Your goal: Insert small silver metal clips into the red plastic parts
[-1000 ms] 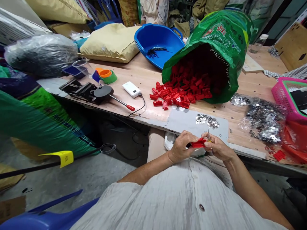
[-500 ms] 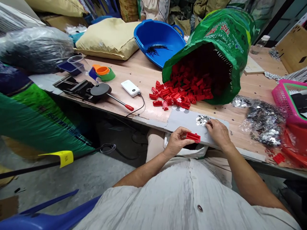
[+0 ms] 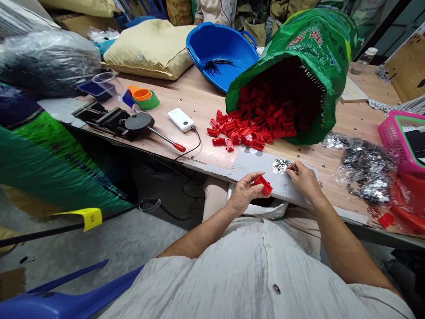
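My left hand point(image 3: 244, 193) grips a small red plastic housing point(image 3: 264, 185), tilted, between thumb and fingers above the front edge of a grey board point(image 3: 242, 165). At the right side of a small heap of shiny metal pieces point(image 3: 280, 166) is my right hand point(image 3: 303, 179), its thumb and fingertips pinched together. What it pinches, if anything, is too small to make out. Behind the board, many more red plastic housings point(image 3: 247, 130) spill from the mouth of a green sack point(image 3: 332, 88) lying on its side.
A hand press with a red-tipped lever point(image 3: 139, 126) and a white power bank point(image 3: 181, 120) with a cable lie to the left. A blue basin point(image 3: 199, 48) stands behind. Clear bags of metal pieces point(image 3: 368, 168) and a pink basket point(image 3: 388, 128) are at the right.
The red housing has turned from lying level to tilted in my left hand. My right hand stays at the metal heap, having shifted only slightly. The whole view has moved a little.
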{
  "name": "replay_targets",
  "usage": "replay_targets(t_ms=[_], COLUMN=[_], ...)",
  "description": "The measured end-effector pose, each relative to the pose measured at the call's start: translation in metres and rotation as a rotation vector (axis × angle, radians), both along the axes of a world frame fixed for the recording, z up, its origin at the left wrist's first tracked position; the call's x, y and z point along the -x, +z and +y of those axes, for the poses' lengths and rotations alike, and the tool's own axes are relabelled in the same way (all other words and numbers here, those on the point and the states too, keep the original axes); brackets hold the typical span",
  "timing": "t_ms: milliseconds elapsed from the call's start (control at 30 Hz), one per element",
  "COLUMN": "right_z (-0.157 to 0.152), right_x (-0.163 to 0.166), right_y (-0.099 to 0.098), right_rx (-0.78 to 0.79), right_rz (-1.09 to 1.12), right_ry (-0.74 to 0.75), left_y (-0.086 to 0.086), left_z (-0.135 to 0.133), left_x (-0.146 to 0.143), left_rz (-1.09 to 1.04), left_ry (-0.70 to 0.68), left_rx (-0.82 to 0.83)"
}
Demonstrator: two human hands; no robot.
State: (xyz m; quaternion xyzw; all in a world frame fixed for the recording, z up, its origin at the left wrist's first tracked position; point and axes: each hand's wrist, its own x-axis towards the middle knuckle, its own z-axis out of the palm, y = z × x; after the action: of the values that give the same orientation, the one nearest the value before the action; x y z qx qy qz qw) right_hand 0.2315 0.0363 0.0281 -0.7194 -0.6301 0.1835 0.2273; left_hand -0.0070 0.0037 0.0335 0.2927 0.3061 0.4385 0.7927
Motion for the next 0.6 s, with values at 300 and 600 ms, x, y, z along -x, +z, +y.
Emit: replay_targets(t_ms=[300,600], right_z=[-0.028,-0.051], right_x=[0.020,0.043], right_y=[0.019,0.024], right_rx=[0.159,0.316], right_rz=[0.712,0.915], right_ry=[0.132,0.168], left_y=[-0.005,0.003], left_z=[0.003,-0.001], left_x=[-0.008,-0.009], left_rz=[0.079,0.380], left_ry=[0.048,0.080], left_rx=[-0.139,-0.533])
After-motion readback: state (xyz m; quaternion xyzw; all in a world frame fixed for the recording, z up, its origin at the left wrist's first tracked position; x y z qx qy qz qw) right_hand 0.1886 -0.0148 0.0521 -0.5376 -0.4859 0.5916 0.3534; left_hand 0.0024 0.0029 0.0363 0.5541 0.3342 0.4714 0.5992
